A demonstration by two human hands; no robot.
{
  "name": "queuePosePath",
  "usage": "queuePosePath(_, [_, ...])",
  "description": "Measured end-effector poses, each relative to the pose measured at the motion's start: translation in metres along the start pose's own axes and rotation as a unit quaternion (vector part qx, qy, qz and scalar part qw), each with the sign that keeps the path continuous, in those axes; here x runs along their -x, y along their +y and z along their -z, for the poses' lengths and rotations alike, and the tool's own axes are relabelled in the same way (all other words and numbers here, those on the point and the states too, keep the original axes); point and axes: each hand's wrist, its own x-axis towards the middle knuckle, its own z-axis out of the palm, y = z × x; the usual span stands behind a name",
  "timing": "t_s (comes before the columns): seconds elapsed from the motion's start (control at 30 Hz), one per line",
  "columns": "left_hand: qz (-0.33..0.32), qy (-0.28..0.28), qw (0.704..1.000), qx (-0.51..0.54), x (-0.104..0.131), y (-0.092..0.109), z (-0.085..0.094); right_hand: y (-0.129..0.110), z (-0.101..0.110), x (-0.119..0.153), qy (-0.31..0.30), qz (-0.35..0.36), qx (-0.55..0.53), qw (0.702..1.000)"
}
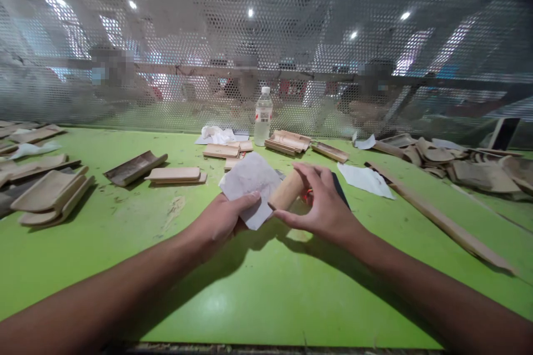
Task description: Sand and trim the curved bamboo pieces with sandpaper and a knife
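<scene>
- Left hand (225,217): pinches the pale sheet (252,180) under its thumb, in front of the plastic bottle (262,119).
- Right hand (328,199): grips the curved bamboo piece (287,188) between thumb and fingers, in front and right of the bottle.
- Bamboo pile (470,163): well right of the bottle.

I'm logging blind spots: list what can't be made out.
In the head view:
Left hand: most fingers behind white paper.
Curved wooden piece in right hand: underside faces away.
Bottle label: print too small.
Detail behind perforated screen: veiled.
Rightmost wooden piece: cut by frame edge.
</scene>
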Motion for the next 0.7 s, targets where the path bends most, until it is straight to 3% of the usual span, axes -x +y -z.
queuePosePath(0.13, [-0.016,-0.022,0.999,-0.017,-0.006,-0.009,0.006,-0.003,-0.004,0.0,0.013,0.066,0.076,0.995])
queuePosePath(0.43, [-0.01,0.004,1.0,0.009,-0.006,-0.009,0.002,-0.008,-0.006,0.002,0.002,0.07,0.123,0.99])
queuePosePath(0.53, [-0.03,0.007,0.999,0.03,-0.007,-0.006,0.002,-0.008,-0.008,0.0,0.027,0.062,0.129,0.989])
queuePosePath(0.7, [-0.011,0.008,1.0,0.015,-0.008,0.0,0.005,-0.01,-0.01,-0.002,-0.034,0.069,0.126,0.989])
